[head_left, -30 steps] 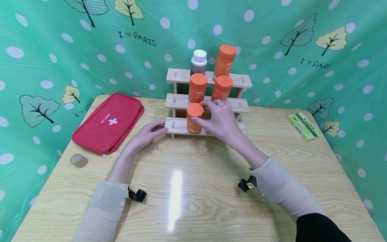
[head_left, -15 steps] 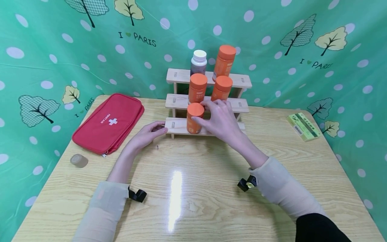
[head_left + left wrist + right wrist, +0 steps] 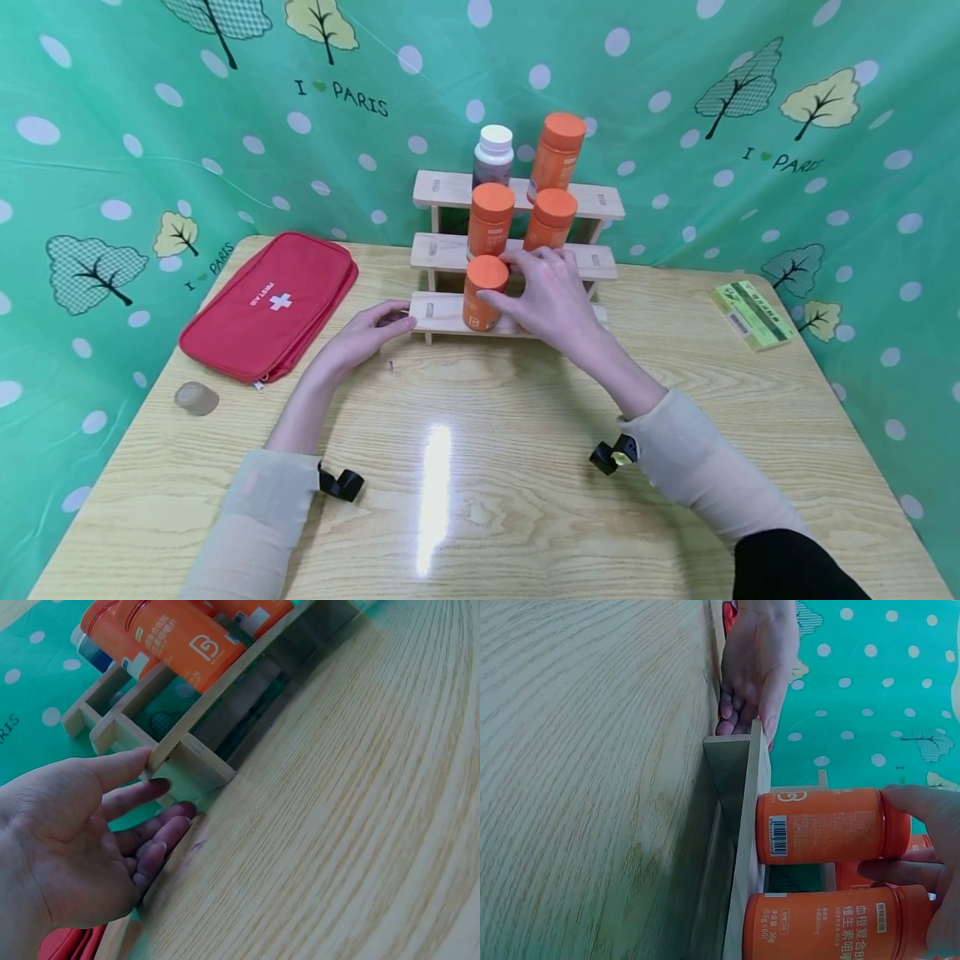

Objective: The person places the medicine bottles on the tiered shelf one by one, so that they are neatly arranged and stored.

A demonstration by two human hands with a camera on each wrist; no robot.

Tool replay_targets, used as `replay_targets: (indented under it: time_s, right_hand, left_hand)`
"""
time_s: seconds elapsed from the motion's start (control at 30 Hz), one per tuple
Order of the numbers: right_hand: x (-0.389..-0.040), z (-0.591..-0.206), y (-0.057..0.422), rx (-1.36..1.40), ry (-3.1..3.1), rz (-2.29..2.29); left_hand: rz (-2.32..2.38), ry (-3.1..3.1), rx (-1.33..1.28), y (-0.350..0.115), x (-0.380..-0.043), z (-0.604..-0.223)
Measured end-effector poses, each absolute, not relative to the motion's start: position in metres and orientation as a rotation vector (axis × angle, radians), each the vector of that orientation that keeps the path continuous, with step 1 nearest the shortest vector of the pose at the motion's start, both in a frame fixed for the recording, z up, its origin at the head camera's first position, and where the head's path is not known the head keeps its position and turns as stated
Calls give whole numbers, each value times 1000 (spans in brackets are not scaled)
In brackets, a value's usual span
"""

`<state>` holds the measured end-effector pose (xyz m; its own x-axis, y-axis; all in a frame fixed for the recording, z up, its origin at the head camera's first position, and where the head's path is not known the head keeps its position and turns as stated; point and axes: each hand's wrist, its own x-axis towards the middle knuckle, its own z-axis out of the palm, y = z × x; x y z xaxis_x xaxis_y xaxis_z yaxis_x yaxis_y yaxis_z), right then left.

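Observation:
My right hand (image 3: pixel 551 300) pinches an orange supplement bottle (image 3: pixel 480 307) near its cap, on the front left of the bottom step of a wooden step rack (image 3: pixel 442 310). In the right wrist view a second orange bottle (image 3: pixel 817 926) stands beside it on that step, close to my palm; the hand hides it in the head view. My left hand (image 3: pixel 367 333) holds the rack's bottom step at its left end, thumb and fingers loosely bent about the board. On the middle step stand two orange bottles, a left one (image 3: pixel 491 221) and a right one (image 3: pixel 551 221).
A white-capped bottle (image 3: pixel 492 156) and another orange bottle (image 3: pixel 557 154) stand on the top step. A red first-aid pouch (image 3: pixel 270 304) and a small greyish cup-like item (image 3: pixel 197 398) are at the left. A green-yellow box (image 3: pixel 753 314) lies at the right. Patterned cloth (image 3: pixel 420 83) hangs behind.
The cap end of the orange bottle in my right hand has shifted very slightly to the right. Both hands and the rack otherwise keep their places.

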<state>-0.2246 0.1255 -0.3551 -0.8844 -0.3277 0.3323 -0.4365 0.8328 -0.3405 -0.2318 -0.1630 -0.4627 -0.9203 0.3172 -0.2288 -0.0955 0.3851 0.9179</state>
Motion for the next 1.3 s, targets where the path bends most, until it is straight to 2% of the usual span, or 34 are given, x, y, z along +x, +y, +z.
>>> replay_targets:
  time_s: [0.4, 0.83, 1.3]
  right_hand:
    - [-224, -352, 137, 581, -2711, 691]
    - [-229, -351, 172, 608, -2477, 775]
    - [-239, -356, 240, 489, -2563, 665]
  left_hand:
    - [1546, 2271, 204, -165, -235, -472]
    - [1512, 2337, 186, -173, -242, -477]
    - [1247, 2730, 323, -206, -243, -436]
